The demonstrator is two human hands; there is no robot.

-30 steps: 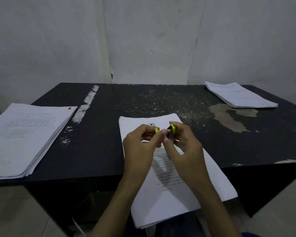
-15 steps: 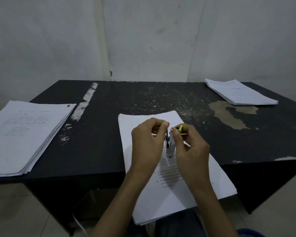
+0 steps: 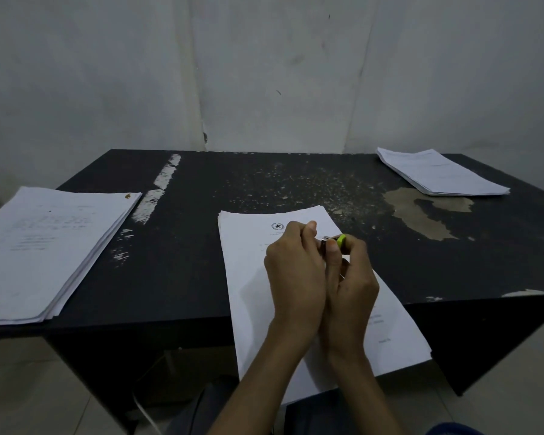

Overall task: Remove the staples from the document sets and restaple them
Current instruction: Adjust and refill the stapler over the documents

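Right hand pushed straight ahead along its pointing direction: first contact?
Right hand, gripping a yellow-green tool, points away over the document set; likely first the tabletop beyond it, height unclear.

Most of the small tool (image 3: pixel 333 241) is buried between our hands. Only a yellow-green tip and a bit of metal show above the right hand (image 3: pixel 350 284), which grips it, and we cannot tell whether the curled left hand (image 3: pixel 296 274) pinches it too. The hands cover the middle of the document set (image 3: pixel 248 277), whose print is too small to read. The left stack (image 3: pixel 44 246) is cut by the picture's edge, as is the worktop (image 3: pixel 296 183) at right. Print on the far stack (image 3: pixel 443 174) is too faint.
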